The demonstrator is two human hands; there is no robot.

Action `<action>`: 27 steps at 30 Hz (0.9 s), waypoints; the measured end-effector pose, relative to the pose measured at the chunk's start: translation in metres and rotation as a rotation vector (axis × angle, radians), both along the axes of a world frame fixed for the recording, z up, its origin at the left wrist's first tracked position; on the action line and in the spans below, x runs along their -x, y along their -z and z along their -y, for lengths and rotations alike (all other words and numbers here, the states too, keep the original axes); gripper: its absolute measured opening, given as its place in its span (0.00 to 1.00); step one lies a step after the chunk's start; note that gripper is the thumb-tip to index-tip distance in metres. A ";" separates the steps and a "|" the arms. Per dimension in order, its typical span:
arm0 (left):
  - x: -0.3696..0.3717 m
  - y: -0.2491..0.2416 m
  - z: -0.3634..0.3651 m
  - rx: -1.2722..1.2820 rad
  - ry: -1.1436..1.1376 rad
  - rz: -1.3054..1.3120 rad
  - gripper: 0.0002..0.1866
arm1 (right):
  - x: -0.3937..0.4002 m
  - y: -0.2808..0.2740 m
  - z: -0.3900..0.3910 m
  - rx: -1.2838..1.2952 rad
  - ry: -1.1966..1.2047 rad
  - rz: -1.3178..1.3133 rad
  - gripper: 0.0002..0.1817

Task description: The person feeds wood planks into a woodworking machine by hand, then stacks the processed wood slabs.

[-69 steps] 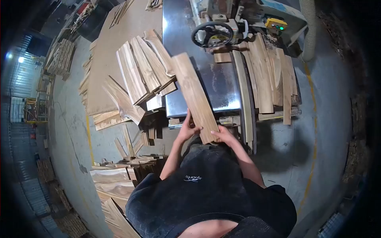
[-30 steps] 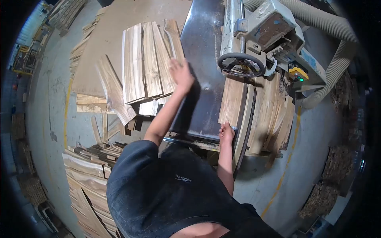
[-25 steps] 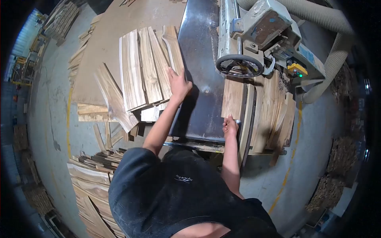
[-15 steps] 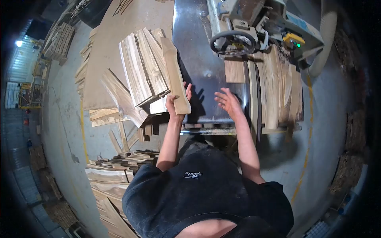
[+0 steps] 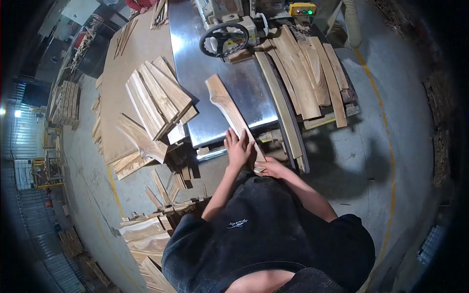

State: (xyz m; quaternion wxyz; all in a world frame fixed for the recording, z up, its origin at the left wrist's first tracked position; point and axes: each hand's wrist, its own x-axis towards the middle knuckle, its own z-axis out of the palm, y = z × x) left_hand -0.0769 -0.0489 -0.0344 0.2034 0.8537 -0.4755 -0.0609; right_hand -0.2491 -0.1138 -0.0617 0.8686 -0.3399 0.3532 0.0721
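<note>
A wooden board (image 5: 225, 103) with one wavy edge slants over the metal machine table (image 5: 193, 110), its far end on or just above the steel. My left hand (image 5: 238, 147) grips the board along its near part, fingers across the wood. At the near end, close to my body, my right hand (image 5: 272, 168) holds the board with fingers around its tip. The undersides of both grips are hidden. To the left of the board lies a stack of planks (image 5: 159, 95).
A machine with a black handwheel (image 5: 223, 40) stands at the back. Cut boards (image 5: 298, 73) and a long fence strip (image 5: 279, 107) lie to the right. More offcuts (image 5: 146, 234) are piled at lower left. A person's red sleeve (image 5: 139, 5) shows at the top.
The board has moved right, away from the plank stack, and its face has turned upward. My right hand, previously free, has come down onto its near end. My view has turned and shifted.
</note>
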 end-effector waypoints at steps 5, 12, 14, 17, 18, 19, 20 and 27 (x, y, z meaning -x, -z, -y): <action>0.017 0.000 0.041 -0.004 0.044 -0.123 0.38 | 0.042 0.026 -0.011 -0.335 0.303 0.014 0.12; -0.006 0.002 0.129 0.066 0.129 -0.193 0.38 | 0.014 -0.018 0.018 -0.293 0.601 -0.012 0.26; -0.024 0.004 0.149 0.084 0.114 -0.233 0.37 | -0.001 -0.025 0.038 -0.084 0.391 -0.148 0.28; -0.049 0.006 0.172 0.129 0.106 -0.240 0.36 | -0.033 -0.023 0.071 0.005 0.375 -0.192 0.25; -0.059 0.005 0.181 0.129 0.087 -0.243 0.36 | -0.046 -0.021 0.079 0.037 0.379 -0.218 0.24; -0.070 0.004 0.192 0.130 0.096 -0.233 0.36 | -0.057 -0.021 0.087 0.067 0.399 -0.223 0.23; -0.081 0.003 0.201 0.135 0.096 -0.220 0.35 | -0.069 -0.018 0.096 0.052 0.423 -0.241 0.22; -0.183 0.006 0.219 0.219 0.411 -0.384 0.26 | -0.116 -0.002 0.132 0.212 0.501 -0.361 0.20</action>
